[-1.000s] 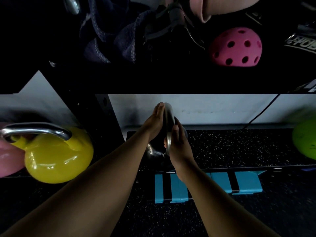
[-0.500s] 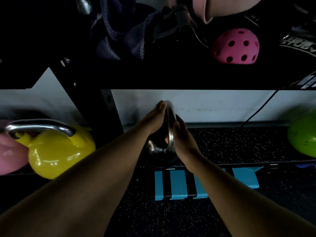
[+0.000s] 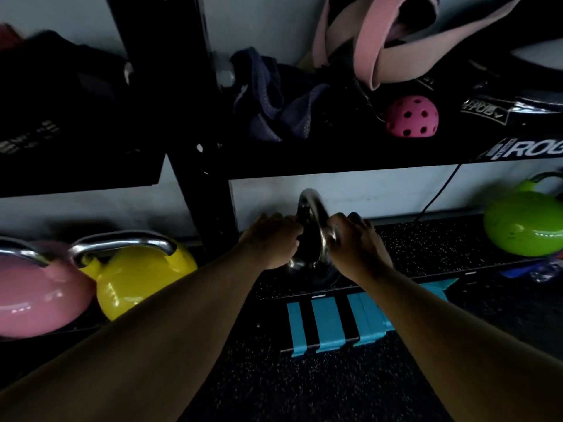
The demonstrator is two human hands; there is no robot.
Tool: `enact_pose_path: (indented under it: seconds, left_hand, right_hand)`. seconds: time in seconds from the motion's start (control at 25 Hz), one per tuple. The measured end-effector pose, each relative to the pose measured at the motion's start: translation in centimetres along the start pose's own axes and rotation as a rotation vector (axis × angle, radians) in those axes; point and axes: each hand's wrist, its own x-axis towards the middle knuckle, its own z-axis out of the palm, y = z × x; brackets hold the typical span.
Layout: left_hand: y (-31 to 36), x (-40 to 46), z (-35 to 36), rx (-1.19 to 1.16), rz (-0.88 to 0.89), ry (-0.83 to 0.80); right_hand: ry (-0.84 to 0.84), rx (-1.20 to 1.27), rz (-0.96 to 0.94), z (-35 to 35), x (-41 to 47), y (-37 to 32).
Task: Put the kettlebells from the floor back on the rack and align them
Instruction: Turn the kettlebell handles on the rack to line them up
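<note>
A dark kettlebell (image 3: 316,269) with a steel handle (image 3: 309,205) sits on the lower shelf (image 3: 426,248) of the black rack, near its left post. My left hand (image 3: 274,239) grips the handle's left side and my right hand (image 3: 356,242) grips its right side; the handle stands edge-on to me. The bell's body is mostly hidden behind my hands. On the neighbouring shelf at left rest a yellow kettlebell (image 3: 137,278) and a pink kettlebell (image 3: 33,296). A green kettlebell (image 3: 524,223) sits at the far right of the same shelf.
The black upright post (image 3: 210,208) stands just left of my hands. The upper shelf (image 3: 350,156) holds a pink perforated ball (image 3: 411,117), dark cloth, pink bands and black gear. Blue tape strips (image 3: 329,327) mark the shelf's front edge. Speckled rubber floor lies below.
My hands slid from pressing flat on the handle to wrapping its two sides. The view has tilted up and pulled back, showing more of the upper shelf.
</note>
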Motion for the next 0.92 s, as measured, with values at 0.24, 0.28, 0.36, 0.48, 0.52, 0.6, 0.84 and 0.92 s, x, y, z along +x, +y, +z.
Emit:
enact_pose_path:
  seconds: [0.24,0.28,0.36,0.48,0.52,0.6,0.84,0.92]
  left_hand:
    - [-3.9,-7.3,-2.1,0.045,0.028,0.055]
    - [-4.7,-8.8,-2.3,0.063,0.027,0.067]
    - [-6.0,-11.0,-2.8,0.129,0.022,0.069]
    - [-10.2,-15.1,-3.8,0.239,-0.031,0.116]
    - [-11.7,-16.4,-4.0,0.255,-0.051,0.135]
    - [-14.9,-18.5,-4.3,0.302,-0.098,0.128]
    - [-25.0,-22.7,-4.7,0.191,-0.212,0.184]
    - [-27.1,-23.0,-4.3,0.086,-0.276,0.221]
  right_hand:
    - [-0.019,-0.029,-0.043,0.4,-3.1,-4.6]
    - [-0.022,-0.009,-0.046,0.6,-3.8,-5.8]
    - [-0.042,0.023,-0.086,0.9,-4.7,-7.6]
    - [-0.079,0.029,-0.191,2.2,-4.8,-12.8]
    - [-0.090,0.010,-0.212,2.8,-4.9,-14.8]
    - [-0.094,0.008,-0.248,4.3,-4.8,-18.7]
    - [-0.116,-0.017,-0.276,8.0,-2.3,-28.3]
    - [-0.105,-0.038,-0.272,9.3,-1.1,-30.1]
